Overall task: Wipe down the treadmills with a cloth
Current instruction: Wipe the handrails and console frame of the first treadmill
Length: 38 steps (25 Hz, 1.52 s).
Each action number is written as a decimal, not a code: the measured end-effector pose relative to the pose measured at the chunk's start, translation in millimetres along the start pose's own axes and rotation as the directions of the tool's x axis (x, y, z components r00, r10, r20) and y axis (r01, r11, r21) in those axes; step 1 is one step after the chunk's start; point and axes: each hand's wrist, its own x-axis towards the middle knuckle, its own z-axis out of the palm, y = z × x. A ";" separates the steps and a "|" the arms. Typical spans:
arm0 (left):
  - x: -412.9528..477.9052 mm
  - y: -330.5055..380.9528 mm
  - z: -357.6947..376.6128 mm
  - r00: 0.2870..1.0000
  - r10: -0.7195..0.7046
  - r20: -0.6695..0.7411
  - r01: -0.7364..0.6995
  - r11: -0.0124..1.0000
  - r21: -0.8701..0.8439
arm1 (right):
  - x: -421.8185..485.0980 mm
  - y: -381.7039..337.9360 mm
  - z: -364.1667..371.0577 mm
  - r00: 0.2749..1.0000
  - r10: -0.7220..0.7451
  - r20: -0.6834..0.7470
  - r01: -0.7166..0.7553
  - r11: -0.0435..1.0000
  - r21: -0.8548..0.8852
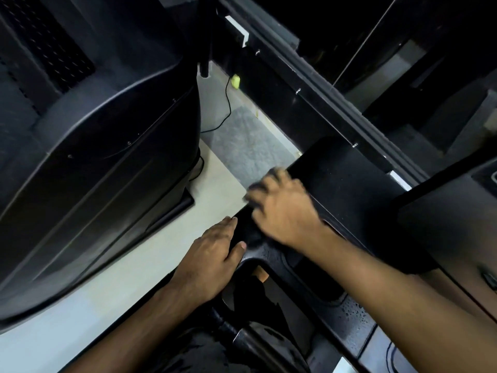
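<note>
Fingers (226,224) of my left hand (212,257) lie straight on the edge of the treadmill (349,189), bracing. My right hand (285,211) is blurred on its black top, fingers curled. Whether they grasp the cloth I cannot tell; it is hidden. I judge a wiping stroke is in hand; next needs a sweep toward the droplets (349,310) nearer me.

There's only the one camera, worn on the person's head, looking steeply down and a little forward along both forearms. It sits close in: the left hand (212,254) and right hand (282,208) fill the middle of the wide-angle frame over the black treadmill (341,168). The pale floor (80,305) and a neighbouring machine (94,157) run diagonally off to the left.
</note>
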 end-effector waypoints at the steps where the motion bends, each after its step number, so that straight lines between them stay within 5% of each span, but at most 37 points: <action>1: 1.7 1.3 -0.7 1.000 0.001 0.002 -0.001 1.000 -0.002 | -7.3 0.3 1.7 0.996 -0.086 -0.025 0.087 0.996 0.025; 2: 4.2 1.3 -1.7 1.000 0.004 0.000 -0.004 1.000 -0.003 | -0.6 16.0 -0.5 0.997 -0.078 0.013 0.077 0.996 0.055; 5: 11.5 -1.1 0.2 1.000 0.026 0.003 -0.026 1.000 0.002 | 24.7 53.1 -12.5 0.914 0.405 0.036 -0.407 0.911 0.067; 6: 11.7 1.1 1.5 1.000 0.024 0.015 -0.024 1.000 0.003 | 20.5 44.7 -8.1 0.922 0.387 0.001 -0.387 0.922 0.028; 8: 14.9 6.0 2.1 0.999 0.022 0.028 -0.022 1.000 0.005 | -8.9 12.3 6.8 0.997 0.060 -0.052 -0.058 0.998 0.029; 10: 21.9 6.7 0.4 0.999 0.034 0.026 -0.034 0.999 0.002 | -5.9 37.1 3.8 0.999 0.036 -0.022 -0.034 0.995 0.099; 13: 28.2 6.5 2.6 0.997 0.063 0.042 -0.062 0.998 -0.017 | 4.1 63.2 -8.2 0.813 0.582 0.022 -0.575 0.796 0.187; 17: 31.9 12.8 4.8 0.997 0.059 0.048 -0.059 0.998 -0.008 | -50.9 12.0 10.6 0.979 0.145 -0.141 -0.131 0.986 0.103; 18: 35.9 11.6 4.8 0.997 0.067 0.047 -0.067 0.998 -0.007 | -42.3 31.0 8.7 0.971 0.215 -0.105 -0.194 0.964 0.182; 20: 42.4 10.6 6.2 0.995 0.081 0.054 -0.081 0.997 -0.006 | -31.5 42.7 -2.4 0.793 0.609 -0.017 -0.577 0.759 0.301; 21: 42.7 12.7 7.4 0.995 0.084 0.059 -0.084 0.996 0.000 | -33.1 34.5 -3.3 0.752 0.658 -0.021 -0.628 0.726 0.280; 24: 46.2 19.1 8.9 0.992 0.099 0.072 -0.101 0.995 0.016 | -54.9 6.3 9.3 0.956 0.250 -0.153 -0.237 0.966 0.098; 25: 50.2 18.9 8.6 0.992 0.101 0.076 -0.102 0.995 0.011 | -45.3 29.8 7.9 0.965 0.240 -0.102 -0.228 0.966 0.120; 26: 53.4 17.4 8.7 0.992 0.100 0.077 -0.101 0.995 0.005 | -28.4 56.6 5.6 0.913 0.401 -0.075 -0.377 0.901 0.216; 28: 56.6 17.1 10.6 0.991 0.106 0.076 -0.106 0.994 -0.001 | -13.3 73.0 -3.5 0.719 0.687 0.100 -0.686 0.680 0.261; 32: 60.9 24.0 9.7 0.987 0.122 0.102 -0.122 0.993 -0.002 | -22.7 47.1 8.5 0.960 0.271 -0.064 -0.262 0.956 0.130; 33: 66.1 23.5 8.3 0.987 0.129 0.100 -0.129 0.992 -0.004 | -8.4 70.7 9.2 0.934 0.356 -0.040 -0.345 0.923 0.172; 35: 75.5 22.7 8.3 0.985 0.144 0.096 -0.144 0.989 -0.008 | 16.4 90.5 -2.6 0.724 0.688 0.056 -0.680 0.697 0.226; 36: 76.8 26.0 9.9 0.985 0.142 0.103 -0.142 0.990 -0.008 | 23.7 84.5 -3.8 0.707 0.706 0.043 -0.699 0.688 0.196; 38: 80.1 32.0 12.1 0.984 0.139 0.108 -0.139 0.990 -0.001 | 22.2 62.6 5.9 0.881 0.471 -0.046 -0.460 0.874 0.156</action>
